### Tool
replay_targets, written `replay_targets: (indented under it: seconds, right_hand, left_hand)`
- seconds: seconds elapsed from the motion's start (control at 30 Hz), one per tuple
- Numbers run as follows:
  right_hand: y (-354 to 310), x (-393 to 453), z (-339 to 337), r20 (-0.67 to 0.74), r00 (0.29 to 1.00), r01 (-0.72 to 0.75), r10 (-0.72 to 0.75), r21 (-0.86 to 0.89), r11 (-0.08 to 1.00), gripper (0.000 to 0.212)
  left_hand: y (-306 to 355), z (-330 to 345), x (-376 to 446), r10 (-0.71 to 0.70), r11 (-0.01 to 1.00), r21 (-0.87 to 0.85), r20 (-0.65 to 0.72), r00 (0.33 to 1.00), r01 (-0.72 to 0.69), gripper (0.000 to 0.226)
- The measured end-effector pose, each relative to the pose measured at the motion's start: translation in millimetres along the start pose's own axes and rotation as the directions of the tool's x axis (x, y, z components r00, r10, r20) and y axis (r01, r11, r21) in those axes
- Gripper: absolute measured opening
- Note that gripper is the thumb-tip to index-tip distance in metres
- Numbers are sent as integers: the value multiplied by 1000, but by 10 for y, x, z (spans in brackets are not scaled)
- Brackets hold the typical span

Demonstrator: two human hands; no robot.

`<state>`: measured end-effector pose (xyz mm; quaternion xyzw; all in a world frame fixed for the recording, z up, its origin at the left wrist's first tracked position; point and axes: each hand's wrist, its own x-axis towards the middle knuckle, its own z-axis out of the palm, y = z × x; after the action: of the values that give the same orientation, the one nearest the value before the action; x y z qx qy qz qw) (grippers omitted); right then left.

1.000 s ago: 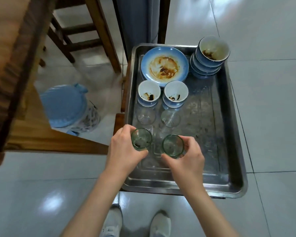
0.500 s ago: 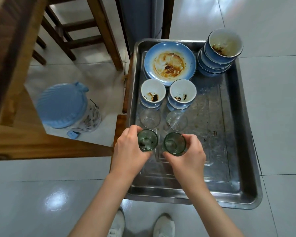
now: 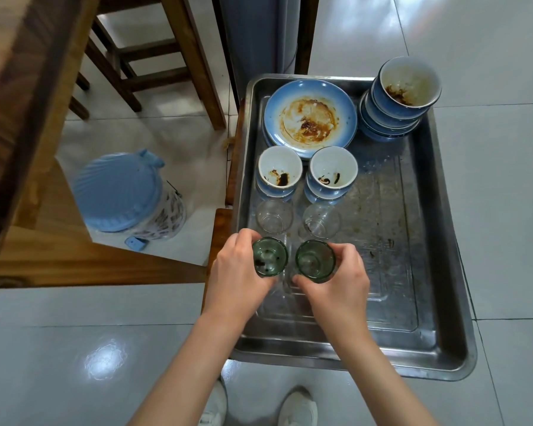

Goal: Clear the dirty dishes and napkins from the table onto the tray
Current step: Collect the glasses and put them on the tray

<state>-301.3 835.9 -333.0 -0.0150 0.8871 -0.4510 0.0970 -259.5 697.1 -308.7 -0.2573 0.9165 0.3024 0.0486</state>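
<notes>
Green glasses [image 3: 315, 260] in both hands [image 3: 336, 282]

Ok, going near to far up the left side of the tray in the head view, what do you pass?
Left hand gripping a green glass → clear glass → small stained bowl → dirty plate → far tray rim.

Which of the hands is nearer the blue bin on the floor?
Left. The left hand is beside the tray's edge toward the blue bin; the right hand is farther across.
</notes>
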Motion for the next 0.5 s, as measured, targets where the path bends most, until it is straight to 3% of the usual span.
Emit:
replay_targets:
  seconds: [0.27, 0.5]
  right_hand:
    - [-5, -18, -28, 32, 999, 20, -20, 2, 1000, 66]
    - [-29, -16, -37, 51, 999, -14, 15, -18, 1000, 57]
  left_hand:
    - [-2, 7, 23, 8, 1000, 16, 25, 1000, -9, 62]
    - [1, 18, 21, 0, 1000, 11, 22, 1000, 0, 62]
